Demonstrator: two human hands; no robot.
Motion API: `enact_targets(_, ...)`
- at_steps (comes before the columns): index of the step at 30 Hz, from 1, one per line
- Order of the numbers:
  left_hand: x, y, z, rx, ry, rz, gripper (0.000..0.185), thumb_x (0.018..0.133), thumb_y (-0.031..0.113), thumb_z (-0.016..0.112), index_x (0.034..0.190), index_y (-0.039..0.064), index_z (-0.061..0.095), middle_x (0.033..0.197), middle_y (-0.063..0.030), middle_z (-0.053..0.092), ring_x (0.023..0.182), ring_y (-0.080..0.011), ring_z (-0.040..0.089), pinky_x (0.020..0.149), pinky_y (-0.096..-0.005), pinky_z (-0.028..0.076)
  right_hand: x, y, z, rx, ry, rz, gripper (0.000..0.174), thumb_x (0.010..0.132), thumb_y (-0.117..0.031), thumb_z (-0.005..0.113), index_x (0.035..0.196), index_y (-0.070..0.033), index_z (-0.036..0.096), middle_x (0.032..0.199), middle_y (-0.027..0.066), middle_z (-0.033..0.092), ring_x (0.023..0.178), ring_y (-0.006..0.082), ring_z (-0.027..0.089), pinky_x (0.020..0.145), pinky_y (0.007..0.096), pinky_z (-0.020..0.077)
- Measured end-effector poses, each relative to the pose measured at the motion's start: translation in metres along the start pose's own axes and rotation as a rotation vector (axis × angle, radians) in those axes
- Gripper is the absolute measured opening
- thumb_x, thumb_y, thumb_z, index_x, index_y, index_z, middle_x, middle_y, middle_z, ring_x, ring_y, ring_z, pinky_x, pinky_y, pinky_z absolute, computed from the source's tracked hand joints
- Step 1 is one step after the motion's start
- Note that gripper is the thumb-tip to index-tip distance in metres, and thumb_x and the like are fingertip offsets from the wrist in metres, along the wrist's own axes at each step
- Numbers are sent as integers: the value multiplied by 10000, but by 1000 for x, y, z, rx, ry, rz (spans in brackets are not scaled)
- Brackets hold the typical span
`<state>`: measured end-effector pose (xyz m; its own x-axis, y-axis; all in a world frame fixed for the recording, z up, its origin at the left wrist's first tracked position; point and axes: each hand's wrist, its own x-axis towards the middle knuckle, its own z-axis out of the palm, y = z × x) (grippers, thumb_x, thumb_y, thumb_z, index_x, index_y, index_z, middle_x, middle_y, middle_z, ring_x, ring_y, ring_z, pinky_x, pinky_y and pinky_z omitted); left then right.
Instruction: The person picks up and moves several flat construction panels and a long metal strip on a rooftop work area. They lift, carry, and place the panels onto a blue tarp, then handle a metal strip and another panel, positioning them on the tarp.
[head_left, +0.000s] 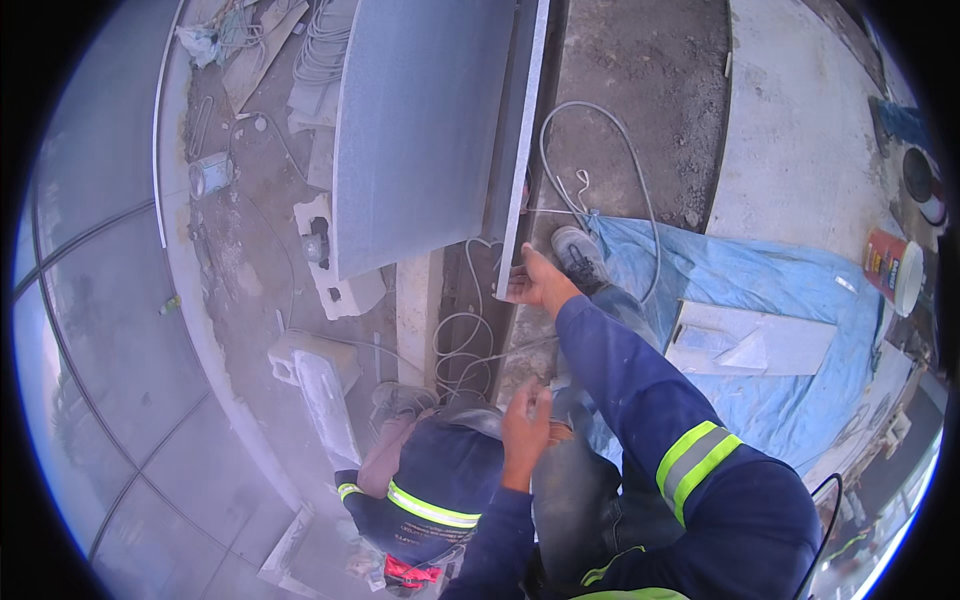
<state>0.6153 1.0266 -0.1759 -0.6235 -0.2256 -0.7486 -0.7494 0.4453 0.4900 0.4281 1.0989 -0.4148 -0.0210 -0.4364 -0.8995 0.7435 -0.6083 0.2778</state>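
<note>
A long grey metal panel (427, 142) with a folded edge runs from the top of the view down to the middle. My right hand (536, 281) holds the lower end of its narrow flange (519, 172), thumb on the near side and fingers curled behind it. Below, my left hand (527, 420) is raised with its fingers bent, apart from the panel; whether anything small is between its fingertips cannot be told. Grey cable (465, 337) lies in loops between the panel's end and my left hand.
A co-worker in a dark jacket (442, 480) crouches at lower left. Concrete blocks (341, 292) lie left of the panel. A blue tarp (795, 300) bearing a pale board (750, 337) spreads at right, near a paint bucket (892, 271). A cable loop (637, 165) lies near a shoe (579, 255).
</note>
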Motion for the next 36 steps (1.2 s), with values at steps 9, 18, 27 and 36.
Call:
enact_targets(9,-21,10,25,162,38,72,394,948,356,691,1229,81,708,1068,-59,738,1102,-264,632,1015,-447,368,81,6,-30,507,-142,374,458,1018,-412,546,1036,44,589,785,143,648,661,268,675,526,365,537)
enact_targets(18,-4,-16,24,268,7,-9,466,931,453,699,1243,106,705,1045,-33,745,1101,-246,628,1006,-450,360,78,9,-25,271,-163,254,432,994,-358,568,1004,69,628,777,98,635,636,187,621,534,307,492)
enact_targets(27,-4,-26,-1,265,30,-23,451,937,450,684,1240,116,704,1031,-45,746,1090,-263,631,986,-467,370,78,54,-16,381,-208,210,425,991,-357,562,997,62,633,772,88,632,633,185,616,540,304,488)
enact_targets(36,-21,-57,8,173,30,-181,326,987,316,607,1230,118,699,1036,-87,748,1113,-279,635,980,-489,377,-6,121,-40,506,-263,345,396,981,-338,551,977,46,644,778,72,636,635,177,591,542,305,468)
